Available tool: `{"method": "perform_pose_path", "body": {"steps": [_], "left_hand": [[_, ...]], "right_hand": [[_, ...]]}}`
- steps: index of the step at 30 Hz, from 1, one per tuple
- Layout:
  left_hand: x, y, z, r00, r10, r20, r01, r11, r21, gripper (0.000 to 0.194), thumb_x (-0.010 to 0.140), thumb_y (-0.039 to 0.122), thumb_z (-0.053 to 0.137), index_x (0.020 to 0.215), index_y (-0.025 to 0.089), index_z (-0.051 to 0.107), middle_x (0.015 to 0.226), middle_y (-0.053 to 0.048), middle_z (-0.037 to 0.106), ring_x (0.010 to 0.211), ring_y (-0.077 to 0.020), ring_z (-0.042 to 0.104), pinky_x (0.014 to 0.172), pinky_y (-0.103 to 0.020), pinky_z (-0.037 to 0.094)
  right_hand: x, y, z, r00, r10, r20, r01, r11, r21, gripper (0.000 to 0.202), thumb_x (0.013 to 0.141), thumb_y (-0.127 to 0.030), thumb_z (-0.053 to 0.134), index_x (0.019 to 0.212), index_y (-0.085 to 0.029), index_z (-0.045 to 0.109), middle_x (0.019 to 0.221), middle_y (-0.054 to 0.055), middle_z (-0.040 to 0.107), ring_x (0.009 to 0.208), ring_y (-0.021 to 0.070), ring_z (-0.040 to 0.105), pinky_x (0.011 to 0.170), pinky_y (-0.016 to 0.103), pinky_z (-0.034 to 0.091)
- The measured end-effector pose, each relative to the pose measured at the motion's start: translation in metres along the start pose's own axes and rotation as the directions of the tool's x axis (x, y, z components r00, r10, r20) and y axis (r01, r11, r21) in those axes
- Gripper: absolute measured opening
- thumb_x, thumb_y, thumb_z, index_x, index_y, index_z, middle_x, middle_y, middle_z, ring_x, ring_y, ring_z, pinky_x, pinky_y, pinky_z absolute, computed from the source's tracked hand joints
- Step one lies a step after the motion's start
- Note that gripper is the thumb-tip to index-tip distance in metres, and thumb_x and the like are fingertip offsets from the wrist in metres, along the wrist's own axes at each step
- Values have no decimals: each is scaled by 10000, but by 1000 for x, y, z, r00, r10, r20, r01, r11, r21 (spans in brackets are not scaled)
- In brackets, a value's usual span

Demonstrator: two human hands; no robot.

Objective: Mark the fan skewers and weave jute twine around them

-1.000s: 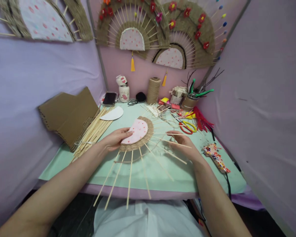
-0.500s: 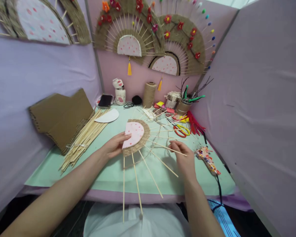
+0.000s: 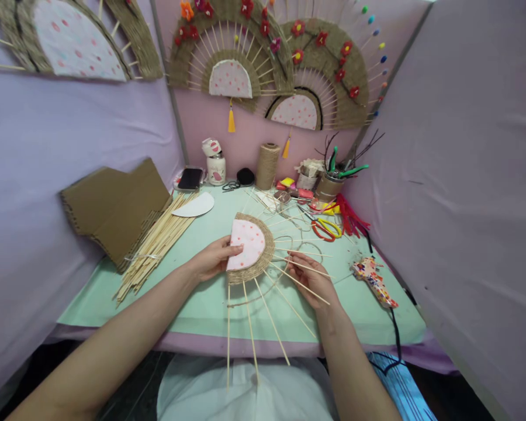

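Observation:
A half-round fan has a pink-dotted cloth centre, a band of wound twine and thin bamboo sticks spreading outward. My left hand grips its straight edge, thumb on the cloth and fingers behind. My right hand is among the sticks on the fan's right side. Its fingertips are pinched together on the twine, which curves in loose loops around the sticks and under the fan. Two sticks cross over the back of this hand. Part of the twine is hidden behind the fan.
Bundled sticks, folded cardboard and a white half disc lie left. A twine spool and white jar stand behind. Scissors and a flower-patterned glue gun lie right. Finished fans hang on the wall.
My right hand has moved left, closer to the fan's band, and turned among the sticks. The fan has shifted slightly right in view with my left hand still on it.

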State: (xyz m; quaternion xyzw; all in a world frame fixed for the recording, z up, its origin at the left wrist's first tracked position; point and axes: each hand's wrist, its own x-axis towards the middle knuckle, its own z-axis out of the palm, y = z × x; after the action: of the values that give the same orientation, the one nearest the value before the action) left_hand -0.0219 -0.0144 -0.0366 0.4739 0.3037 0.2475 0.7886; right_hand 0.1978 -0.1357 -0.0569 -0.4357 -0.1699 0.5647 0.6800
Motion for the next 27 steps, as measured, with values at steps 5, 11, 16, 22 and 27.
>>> {"method": "perform_pose_path", "body": {"steps": [5,11,16,22,27], "left_hand": [[0,0,0,1000,-4,14,4,1000,9,464,716,205,732,1147,144,571,1139,-138,662,912,-200,666,791,-292,536],[-3,0,3,1000,-1,28,1,1000,26,464,719,206,730,1150,135,572,1155,-144,651,914,-203,661,797,-299,529],[-3,-2,3,999,-8,35,6,999,44,466,714,207,732,1147,127,581,1154,-144,652,911,-203,659,794,-300,528],[-3,-3,3,1000,-11,-6,11,998,66,442,704,199,733,1117,131,594,1140,-136,659,874,-194,662,757,-289,532],[-3,-3,4,1000,-13,-17,14,996,84,414,702,201,731,1087,123,601,1098,-134,673,852,-192,660,740,-288,525]], "right_hand": [[2,0,-3,999,30,26,-32,997,69,229,605,-114,794,812,-166,708,752,22,719,623,98,662,552,147,563],[2,-1,-4,998,43,44,-46,995,83,235,600,-114,795,816,-154,712,767,24,723,628,81,654,560,119,546],[1,0,-5,1000,8,29,-10,998,57,222,606,-151,796,814,-144,720,741,28,720,608,79,638,526,123,520],[1,0,-7,998,19,68,-24,997,73,203,622,-146,777,817,-153,722,740,30,718,627,100,644,538,158,527],[0,0,-7,996,18,89,-26,996,87,179,643,-137,756,818,-153,720,734,25,710,630,95,643,530,142,524]]}}
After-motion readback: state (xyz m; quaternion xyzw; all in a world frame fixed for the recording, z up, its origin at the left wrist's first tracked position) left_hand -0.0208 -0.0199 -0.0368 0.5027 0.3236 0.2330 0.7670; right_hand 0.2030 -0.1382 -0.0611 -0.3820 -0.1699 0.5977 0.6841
